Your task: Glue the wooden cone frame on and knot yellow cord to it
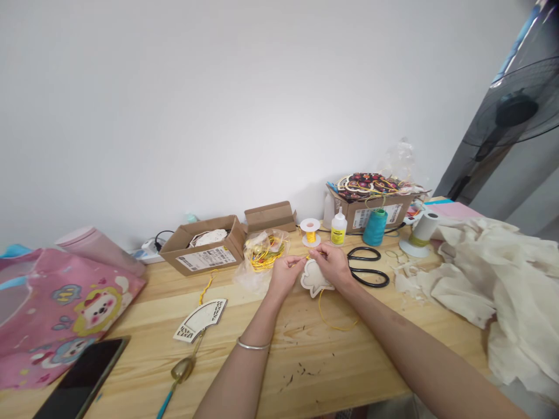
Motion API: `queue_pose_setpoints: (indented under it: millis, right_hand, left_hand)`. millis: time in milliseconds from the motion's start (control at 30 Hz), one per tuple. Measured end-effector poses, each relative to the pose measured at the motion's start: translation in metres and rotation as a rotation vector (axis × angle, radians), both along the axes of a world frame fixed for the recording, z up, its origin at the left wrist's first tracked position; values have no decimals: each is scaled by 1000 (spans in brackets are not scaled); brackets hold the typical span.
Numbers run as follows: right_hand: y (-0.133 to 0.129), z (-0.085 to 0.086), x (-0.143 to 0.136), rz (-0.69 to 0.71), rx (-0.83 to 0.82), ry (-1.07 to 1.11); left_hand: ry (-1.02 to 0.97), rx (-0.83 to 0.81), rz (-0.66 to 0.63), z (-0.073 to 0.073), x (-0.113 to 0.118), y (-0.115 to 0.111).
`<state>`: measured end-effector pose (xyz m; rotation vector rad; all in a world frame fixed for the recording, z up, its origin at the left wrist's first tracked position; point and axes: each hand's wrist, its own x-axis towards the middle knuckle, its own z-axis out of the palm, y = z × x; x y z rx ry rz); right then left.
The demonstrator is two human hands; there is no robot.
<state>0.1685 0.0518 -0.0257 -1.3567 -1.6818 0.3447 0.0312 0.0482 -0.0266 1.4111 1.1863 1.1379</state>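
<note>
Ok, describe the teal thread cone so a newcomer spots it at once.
Find the brown cardboard box heaped with dark patterned pieces. The upright teal thread cone stands just in front of it. Its solid teal sets it apart from the white, yellow-labelled plastic bottle beside it.

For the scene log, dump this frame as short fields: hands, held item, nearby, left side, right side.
left hand: fingers at yellow cord
right hand: pinching near the same cord
held item: pale cutout, hanging below the fingers
nearby: black-handled scissors, yellow-labelled bottle, teal thread cone
left side: fan-shaped piece, spoon, phone, pink bag
right side: crumpled cream fabric
</note>
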Motion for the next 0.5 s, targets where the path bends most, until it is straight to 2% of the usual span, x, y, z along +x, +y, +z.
queue_pose_setpoints:
  millis: [200, 333, 500]
  right_hand:
    - [1, -2, 1, 17, -22, 34]
    - [3, -5, 2, 43, -17, 26]
    - [4, -7, 1, 74, -10, 40]
  left_hand:
    - [-53, -6, 0, 3, 1, -2]
    - [-20, -12, 24, 4, 0, -2]
    - [-47, -24, -6, 5, 0, -2]
